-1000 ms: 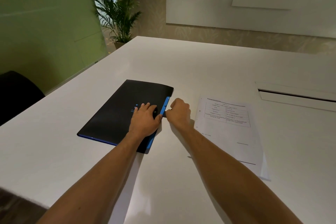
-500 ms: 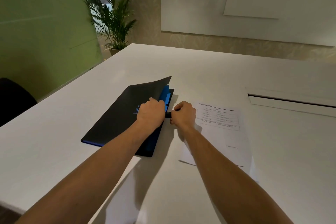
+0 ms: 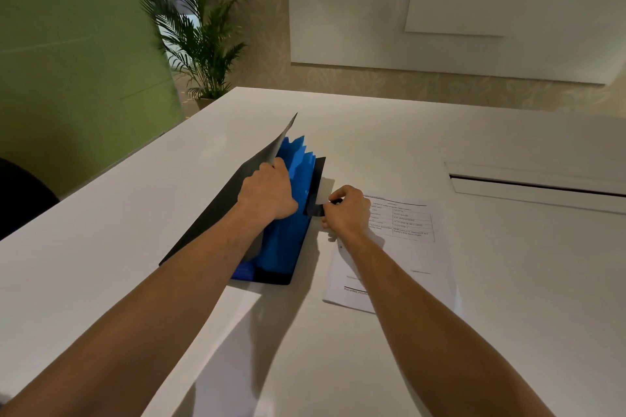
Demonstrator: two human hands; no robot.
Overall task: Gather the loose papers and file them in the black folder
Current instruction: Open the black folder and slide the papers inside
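- My left hand (image 3: 267, 195) is closed on the edge of the front cover (image 3: 216, 213) of the black folder (image 3: 306, 193), thumb and fingers curled round it, holding that cover tilted up and toward my left.
- With the cover raised, the blue accordion pockets (image 3: 291, 230) stand fanned open, mouths facing up and toward my right.
- My right hand (image 3: 345, 213) is nearly closed, fingertips pinched on a small black tab (image 3: 315, 210) at the folder's right edge. The tab appears to be a closure strap or flap; the view is too small to say which.
- The folder lies on the white table (image 3: 440, 332), its long axis running away from me and slightly to the right, its near end just short of my left forearm.
- The loose papers (image 3: 416, 257) lie flat on the table just right of the folder, partly under my right wrist and forearm. Their long axis runs roughly parallel to the folder's.
- Neither hand holds a paper; no sheet is yet in a pocket.
- Governing relation: the papers lie directly below and to the right of my right hand, and the pocket mouths lie just to its left. My right hand is the nearer one to both.
- Judgement: the right hand should release the tab, pick up the sheets and carry them a short way left into a pocket, while the left hand keeps the cover up.
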